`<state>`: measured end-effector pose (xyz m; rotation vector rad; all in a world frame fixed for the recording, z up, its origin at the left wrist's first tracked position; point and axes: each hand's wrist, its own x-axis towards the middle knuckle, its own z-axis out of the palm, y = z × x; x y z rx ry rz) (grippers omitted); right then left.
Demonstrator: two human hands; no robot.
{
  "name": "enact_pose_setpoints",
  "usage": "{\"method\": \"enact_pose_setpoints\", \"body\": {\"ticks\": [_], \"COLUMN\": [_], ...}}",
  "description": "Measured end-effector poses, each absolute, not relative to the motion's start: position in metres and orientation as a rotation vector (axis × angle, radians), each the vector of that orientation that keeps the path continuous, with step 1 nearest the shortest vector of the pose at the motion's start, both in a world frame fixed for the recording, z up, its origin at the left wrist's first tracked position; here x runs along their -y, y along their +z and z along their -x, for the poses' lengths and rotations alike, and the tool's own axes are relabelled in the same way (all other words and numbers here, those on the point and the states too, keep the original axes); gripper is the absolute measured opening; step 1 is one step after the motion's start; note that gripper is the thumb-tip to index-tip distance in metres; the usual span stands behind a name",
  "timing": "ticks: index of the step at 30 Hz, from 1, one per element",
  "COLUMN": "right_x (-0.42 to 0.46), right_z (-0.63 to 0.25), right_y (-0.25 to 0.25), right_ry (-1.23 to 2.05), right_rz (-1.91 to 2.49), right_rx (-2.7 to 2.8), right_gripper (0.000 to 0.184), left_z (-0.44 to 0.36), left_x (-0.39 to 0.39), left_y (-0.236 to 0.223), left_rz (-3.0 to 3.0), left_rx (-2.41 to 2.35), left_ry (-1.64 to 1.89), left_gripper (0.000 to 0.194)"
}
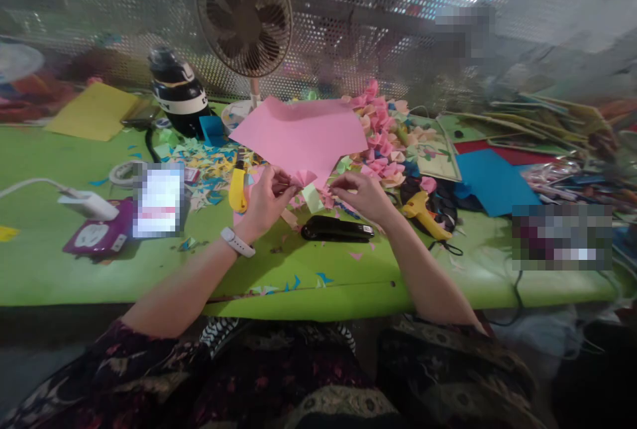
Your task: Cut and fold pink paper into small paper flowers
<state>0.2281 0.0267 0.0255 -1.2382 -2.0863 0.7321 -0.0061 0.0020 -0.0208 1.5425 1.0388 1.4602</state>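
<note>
My left hand [269,197], with a white band on the wrist, pinches a small fan-folded pink paper piece [303,179]. My right hand [363,193] is closed at the fingertips just right of it; whatever it pinches is too small to make out. Behind both hands spreads a large pink paper sheet [303,127]. A pale green paper scrap [313,197] shows between the hands. Nearer to me lies a black stapler [337,229]. A yellow-handled cutter [238,190] rests left of my left hand, and yellow-handled scissors [423,210] lie right of my right wrist.
Folded pink paper pieces [381,130] are heaped behind, right of the sheet. Coloured scraps [209,157] litter the green table [44,276]. A fan [243,14] and a black bottle [182,101] stand at the back. A lit phone [158,202] leans at left; blue paper [497,180] lies right.
</note>
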Motion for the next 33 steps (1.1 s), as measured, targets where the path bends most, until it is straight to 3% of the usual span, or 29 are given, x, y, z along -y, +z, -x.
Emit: {"method": "enact_pose_setpoints", "body": {"ticks": [5,10,24,33], "right_x": [-0.014,-0.003,0.003,0.004], "right_z": [-0.218,-0.208,-0.202,-0.202], "right_y": [0.029,0.036,0.028,0.028], "right_ry": [0.817,0.723,0.551,0.522], "right_rz": [1.201,1.205,1.204,1.212], "right_rx": [1.999,2.079,2.304,2.341], "right_gripper": [0.020,0.031,0.067,0.058], "left_z": [0.003,-0.003,-0.008,-0.006], "left_x": [0.006,0.013,0.014,0.011], "left_y": [-0.015,-0.013,-0.024,-0.023], "left_rz": [-1.801,-1.858,-1.985,-2.098], "left_rx": [-1.092,-1.053,-1.040,-1.014], "left_ry": [1.471,1.407,1.399,1.417], "left_gripper": [0.002,0.014,0.013,0.013]}}
